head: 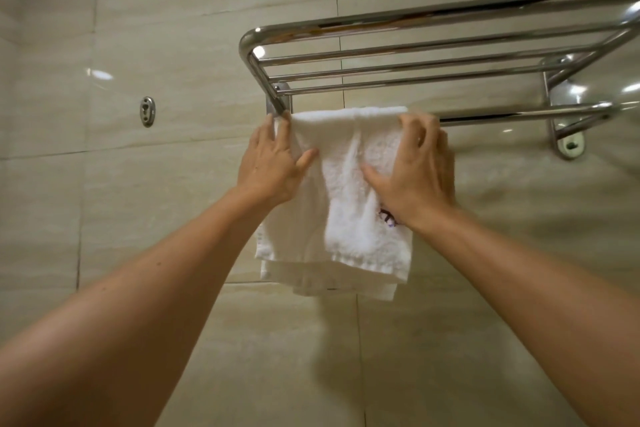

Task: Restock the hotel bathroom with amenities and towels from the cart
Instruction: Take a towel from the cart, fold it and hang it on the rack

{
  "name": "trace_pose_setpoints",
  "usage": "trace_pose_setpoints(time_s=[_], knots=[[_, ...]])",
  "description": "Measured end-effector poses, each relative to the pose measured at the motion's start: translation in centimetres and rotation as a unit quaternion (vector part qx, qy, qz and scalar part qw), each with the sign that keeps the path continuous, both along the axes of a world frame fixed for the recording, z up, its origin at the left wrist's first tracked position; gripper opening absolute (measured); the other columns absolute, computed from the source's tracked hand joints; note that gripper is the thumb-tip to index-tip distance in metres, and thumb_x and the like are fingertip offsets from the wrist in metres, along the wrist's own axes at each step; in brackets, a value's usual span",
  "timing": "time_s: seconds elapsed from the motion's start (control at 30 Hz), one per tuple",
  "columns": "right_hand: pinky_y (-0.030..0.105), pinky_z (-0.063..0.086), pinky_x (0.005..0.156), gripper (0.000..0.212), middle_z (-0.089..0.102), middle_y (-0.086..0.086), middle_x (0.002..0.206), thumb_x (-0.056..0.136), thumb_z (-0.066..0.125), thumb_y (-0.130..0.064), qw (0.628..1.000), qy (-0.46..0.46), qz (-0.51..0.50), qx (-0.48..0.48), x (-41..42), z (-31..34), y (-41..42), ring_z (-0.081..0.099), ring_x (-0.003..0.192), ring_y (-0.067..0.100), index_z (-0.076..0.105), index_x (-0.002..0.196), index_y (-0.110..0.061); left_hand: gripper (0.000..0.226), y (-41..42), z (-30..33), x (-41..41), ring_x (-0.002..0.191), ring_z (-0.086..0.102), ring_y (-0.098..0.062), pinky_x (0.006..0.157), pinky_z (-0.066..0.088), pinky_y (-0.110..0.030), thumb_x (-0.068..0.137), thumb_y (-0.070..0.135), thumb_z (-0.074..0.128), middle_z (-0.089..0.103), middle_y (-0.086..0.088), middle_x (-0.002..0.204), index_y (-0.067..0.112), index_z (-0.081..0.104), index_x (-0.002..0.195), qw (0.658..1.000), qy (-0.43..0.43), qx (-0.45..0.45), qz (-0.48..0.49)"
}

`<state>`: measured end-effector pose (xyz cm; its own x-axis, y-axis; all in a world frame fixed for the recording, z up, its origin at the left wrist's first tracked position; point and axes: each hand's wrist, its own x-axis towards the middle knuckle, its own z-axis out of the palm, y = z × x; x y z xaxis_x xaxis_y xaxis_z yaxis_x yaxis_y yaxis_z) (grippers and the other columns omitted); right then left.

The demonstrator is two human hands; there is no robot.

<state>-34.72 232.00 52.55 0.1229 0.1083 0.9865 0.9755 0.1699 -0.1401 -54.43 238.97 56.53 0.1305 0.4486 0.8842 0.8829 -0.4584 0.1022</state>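
A white towel [346, 191] hangs folded over the lower bar [519, 114] of a chrome wall rack [415, 45], at the bar's left end. My left hand [273, 163] lies on the towel's left side with fingers straight, fingertips near the bar's bracket. My right hand [415, 170] holds the towel's right side just under the bar, fingers curled over its edge and thumb pressed on the front. A small dark mark on the towel shows beside my right wrist.
The rack's upper shelf of several thin chrome rods is bare. The lower bar runs free to the right as far as its bracket [568, 142]. A small metal wall fitting [148, 111] sits on the beige tiles to the left.
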Motion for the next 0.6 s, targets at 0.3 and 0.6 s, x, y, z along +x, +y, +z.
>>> trace_pose_setpoints(time_s=[0.3, 0.6], knots=[[0.019, 0.031, 0.080, 0.036, 0.052, 0.007, 0.128, 0.093, 0.066, -0.015, 0.972, 0.159, 0.173, -0.027, -0.5, 3.8, -1.1, 0.038, 0.097, 0.012, 0.055, 0.126, -0.021, 0.055, -1.0, 4.1, 0.5, 0.120, 0.048, -0.038, 0.097, 0.038, -0.046, 0.102, 0.052, 0.017, 0.058, -0.018, 0.129, 0.020, 0.055, 0.127, 0.994, 0.060, 0.008, 0.090], [0.017, 0.035, 0.085, 0.035, 0.062, 0.008, 0.123, 0.097, 0.051, -0.001, 0.988, 0.123, 0.092, -0.006, -0.2, 7.3, 0.6, 0.055, 0.111, 0.022, 0.067, 0.127, -0.010, 0.077, -0.8, 5.9, 2.3, 0.124, 0.048, -0.037, 0.104, 0.033, -0.048, 0.099, 0.062, 0.006, 0.056, -0.020, 0.135, 0.013, 0.057, 0.129, 0.991, 0.062, -0.040, 0.107]])
